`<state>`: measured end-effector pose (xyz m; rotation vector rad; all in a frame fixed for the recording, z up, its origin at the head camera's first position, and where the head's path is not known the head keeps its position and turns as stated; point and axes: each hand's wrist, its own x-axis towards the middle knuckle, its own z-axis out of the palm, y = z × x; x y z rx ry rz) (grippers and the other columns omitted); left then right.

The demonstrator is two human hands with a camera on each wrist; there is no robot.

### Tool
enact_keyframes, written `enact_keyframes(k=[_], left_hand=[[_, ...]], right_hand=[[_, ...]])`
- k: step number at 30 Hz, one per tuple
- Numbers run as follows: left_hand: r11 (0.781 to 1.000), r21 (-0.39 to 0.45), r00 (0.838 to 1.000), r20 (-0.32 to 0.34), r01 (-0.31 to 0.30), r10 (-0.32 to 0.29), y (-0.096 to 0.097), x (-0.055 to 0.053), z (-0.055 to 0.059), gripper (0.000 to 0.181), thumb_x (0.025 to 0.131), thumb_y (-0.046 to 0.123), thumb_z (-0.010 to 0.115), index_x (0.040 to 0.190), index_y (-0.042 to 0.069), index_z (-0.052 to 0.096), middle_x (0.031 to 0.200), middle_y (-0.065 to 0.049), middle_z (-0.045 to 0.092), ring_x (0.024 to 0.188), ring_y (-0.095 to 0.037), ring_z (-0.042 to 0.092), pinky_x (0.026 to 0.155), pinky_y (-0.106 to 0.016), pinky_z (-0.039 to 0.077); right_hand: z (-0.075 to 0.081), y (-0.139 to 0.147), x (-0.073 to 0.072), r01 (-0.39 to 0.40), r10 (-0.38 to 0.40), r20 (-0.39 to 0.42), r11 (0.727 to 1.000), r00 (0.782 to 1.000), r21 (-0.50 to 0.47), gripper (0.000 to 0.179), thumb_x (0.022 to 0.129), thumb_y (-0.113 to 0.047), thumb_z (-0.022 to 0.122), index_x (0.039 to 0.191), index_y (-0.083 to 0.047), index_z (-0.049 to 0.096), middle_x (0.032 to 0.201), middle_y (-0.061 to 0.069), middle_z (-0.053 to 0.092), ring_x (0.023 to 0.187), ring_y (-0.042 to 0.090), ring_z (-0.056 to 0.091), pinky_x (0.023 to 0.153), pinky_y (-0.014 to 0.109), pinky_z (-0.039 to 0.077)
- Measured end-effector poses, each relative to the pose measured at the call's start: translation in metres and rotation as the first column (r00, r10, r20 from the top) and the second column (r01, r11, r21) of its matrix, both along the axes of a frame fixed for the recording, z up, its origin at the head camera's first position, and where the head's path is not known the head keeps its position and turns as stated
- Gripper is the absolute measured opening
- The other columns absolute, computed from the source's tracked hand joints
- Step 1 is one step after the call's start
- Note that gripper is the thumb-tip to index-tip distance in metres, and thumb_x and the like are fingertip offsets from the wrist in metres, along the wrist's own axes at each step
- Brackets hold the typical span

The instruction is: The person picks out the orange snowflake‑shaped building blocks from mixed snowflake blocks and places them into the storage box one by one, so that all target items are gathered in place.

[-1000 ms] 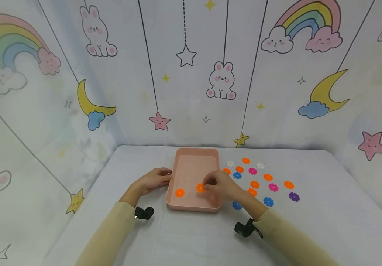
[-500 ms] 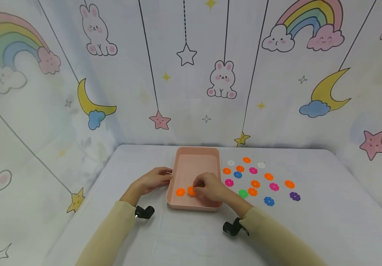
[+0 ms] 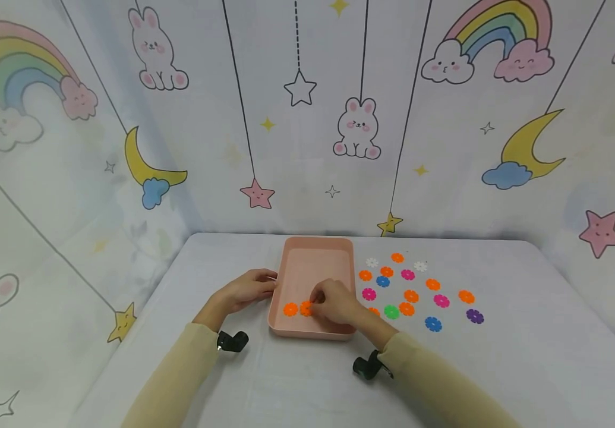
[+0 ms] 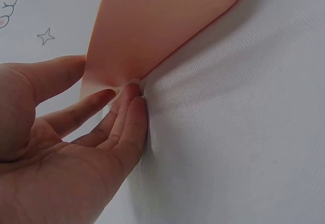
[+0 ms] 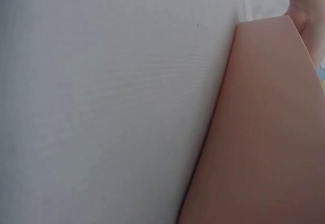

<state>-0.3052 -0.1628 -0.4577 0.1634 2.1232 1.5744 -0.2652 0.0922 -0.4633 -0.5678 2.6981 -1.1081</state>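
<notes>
Your right hand [image 3: 334,302] was inside the pink tray [image 3: 318,258], low over its floor, in the half nearer you. Thumb and fingertips were drawn together, pinching the right edge of a gripped orange disc [image 3: 305,308], while the other fingers were bent in toward the palm. That disc was just to the right of a free orange disc [image 3: 290,310], which lay flat on the tray floor near the left wall, a narrow gap between them. Your left hand [image 3: 247,288] was at the outside of the tray's left wall; its fingers were loosely extended, only slightly bent, with the thumb apart and fingertips touching the wall, and you had nothing within that grasp. The tray rested on a white cloth [image 3: 296,380]. Scattered on the cloth to its right were more orange discs [image 3: 432,285], magenta discs [image 3: 441,301], blue discs [image 3: 433,324], two white discs [image 3: 420,266], a green disc [image 3: 391,311] and, farthest right among those nearer you, a purple disc [image 3: 475,316]. One orange piece was partly hidden by your right forearm. Behind the table stood a white backdrop [image 3: 296,154] printed with rabbits, rainbows, moons and stars
</notes>
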Motion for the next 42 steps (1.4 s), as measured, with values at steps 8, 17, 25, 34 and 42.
enact_keyframes(k=[8,17,25,34,42], left_hand=[[1.000,0.015,1.000,0.000,0.003,-0.003,-0.0006,-0.0003,-0.0041,0.048,0.105,0.013,0.056,0.147,-0.008,0.043,0.145,-0.023,0.052,0.130,-0.030,0.056,0.112,-0.044,0.046],[1.000,0.008,1.000,-0.003,0.013,-0.013,-0.0010,0.0003,-0.0037,0.048,0.106,0.014,0.056,0.146,-0.007,0.044,0.145,-0.023,0.052,0.131,-0.032,0.056,0.112,-0.045,0.046],[1.000,0.031,1.000,0.004,0.003,-0.003,-0.0007,-0.0002,-0.0038,0.047,0.105,0.012,0.056,0.146,-0.008,0.044,0.145,-0.023,0.052,0.132,-0.031,0.055,0.113,-0.045,0.045],[1.000,0.020,1.000,-0.003,0.006,-0.006,-0.0003,-0.0005,-0.0025,0.048,0.105,0.014,0.057,0.146,-0.008,0.043,0.146,-0.024,0.051,0.131,-0.031,0.055,0.113,-0.045,0.045],[1.000,0.020,1.000,-0.005,0.004,-0.004,-0.0004,0.0002,-0.0028,0.047,0.105,0.013,0.056,0.146,-0.008,0.044,0.145,-0.023,0.052,0.130,-0.031,0.056,0.113,-0.045,0.045]], right_hand=[[0.0006,-0.0014,0.0022,0.030,-0.031,0.015,0.998,0.999,0.052,0.010,0.089,-0.014,0.081,0.087,-0.010,0.072,0.078,-0.003,0.062,0.074,0.015,0.054,0.064,0.024,0.049],[0.0024,-0.0029,0.0040,0.039,-0.039,-0.004,0.998,0.999,0.055,0.010,0.088,-0.012,0.081,0.086,-0.008,0.072,0.078,-0.002,0.062,0.074,0.016,0.054,0.065,0.025,0.049],[0.0026,-0.0035,0.0045,0.051,-0.050,-0.017,0.998,0.999,0.046,0.010,0.089,-0.012,0.081,0.086,-0.007,0.073,0.078,-0.002,0.063,0.075,0.016,0.054,0.066,0.026,0.049],[0.0021,-0.0045,0.0046,0.069,-0.069,0.001,0.997,0.998,0.042,0.012,0.089,-0.014,0.080,0.084,-0.009,0.071,0.077,-0.002,0.062,0.074,0.017,0.054,0.065,0.026,0.048],[0.0078,-0.0011,0.0086,0.054,-0.055,0.025,0.998,0.998,0.028,0.013,0.089,-0.014,0.080,0.086,-0.008,0.068,0.079,0.000,0.061,0.076,0.018,0.054,0.067,0.026,0.050]])
